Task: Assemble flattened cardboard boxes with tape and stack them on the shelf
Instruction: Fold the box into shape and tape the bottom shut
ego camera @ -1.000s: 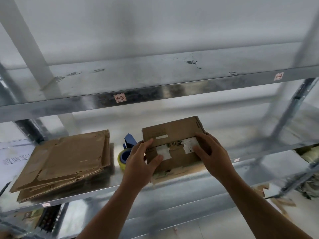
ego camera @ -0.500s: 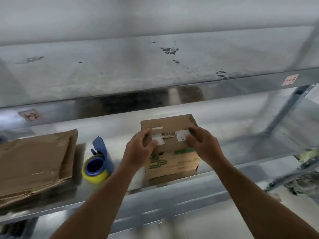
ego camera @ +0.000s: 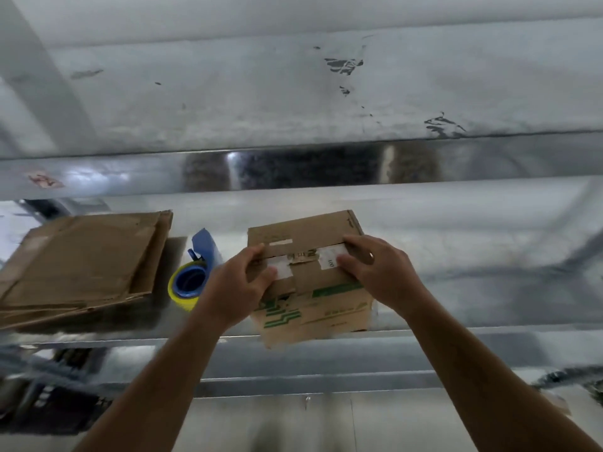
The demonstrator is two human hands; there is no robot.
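— What's around you?
— I see a galvanised metal shelf (ego camera: 489, 256), its upper deck (ego camera: 228, 102) scuffed, and a pale wall (ego camera: 293, 11) behind.
— And below?
— It's blurred, possibly a grey floor (ego camera: 391, 425).

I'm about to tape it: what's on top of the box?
The left hand and right hand hold the flaps on the box; white labels lie along its seam, partly hidden under fingers.

Two bare forearms (ego camera: 156, 386), bare left hand (ego camera: 239, 288), bare right hand (ego camera: 381, 275); pale ring-like glint on the right fingers (ego camera: 362, 247)
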